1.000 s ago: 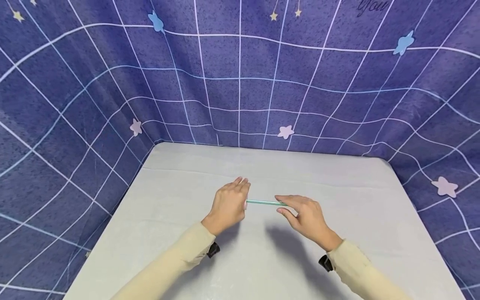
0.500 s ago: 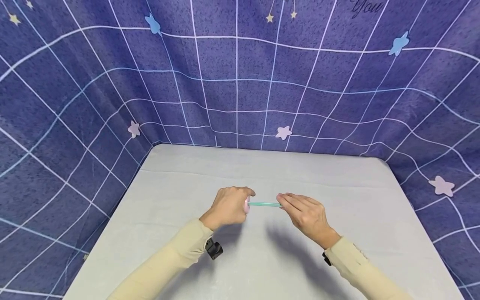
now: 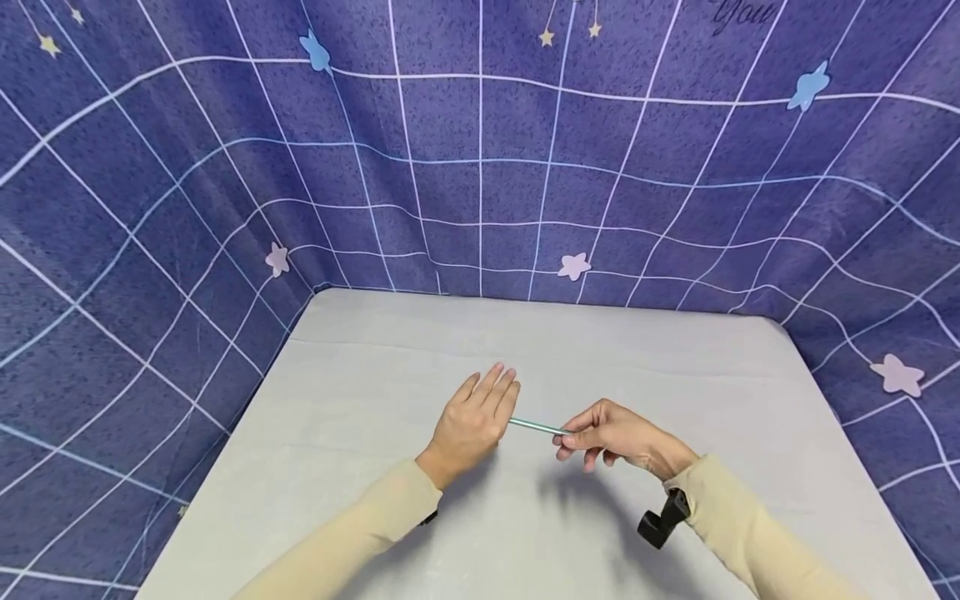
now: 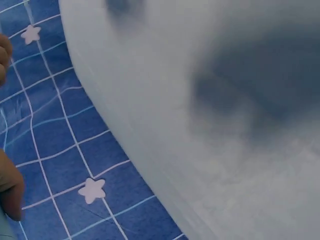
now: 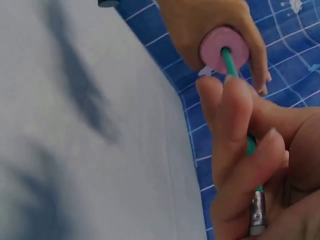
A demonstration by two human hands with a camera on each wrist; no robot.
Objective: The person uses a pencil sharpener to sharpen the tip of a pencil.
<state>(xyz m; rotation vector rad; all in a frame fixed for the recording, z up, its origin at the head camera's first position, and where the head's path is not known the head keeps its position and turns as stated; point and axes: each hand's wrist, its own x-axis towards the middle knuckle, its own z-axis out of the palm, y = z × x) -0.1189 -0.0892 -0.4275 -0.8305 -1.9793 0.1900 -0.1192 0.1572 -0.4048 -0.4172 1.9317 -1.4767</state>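
Observation:
My left hand (image 3: 471, 425) is raised over the table with its back to the head camera and fingers pointing up and away. In the right wrist view it grips a round pink pencil sharpener (image 5: 211, 54), which the hand hides in the head view. A green pencil (image 3: 534, 426) runs from the sharpener's hole to my right hand (image 3: 618, 435), slanting slightly down to the right. My right thumb and fingers pinch the pencil near its rear end. Its silver ferrule (image 5: 258, 210) shows below those fingers in the right wrist view.
A white-covered table (image 3: 420, 333) lies beneath both hands, with their shadows on it. A blue curtain (image 3: 450, 192) with white grid lines and stars surrounds its back and sides. Black wrist cameras (image 3: 662, 521) hang below the sleeves.
My left hand has turned so its fingers stretch upward and cover the sharpener. My right hand has rolled over and shifted slightly down, still on the pencil, which tilts more.

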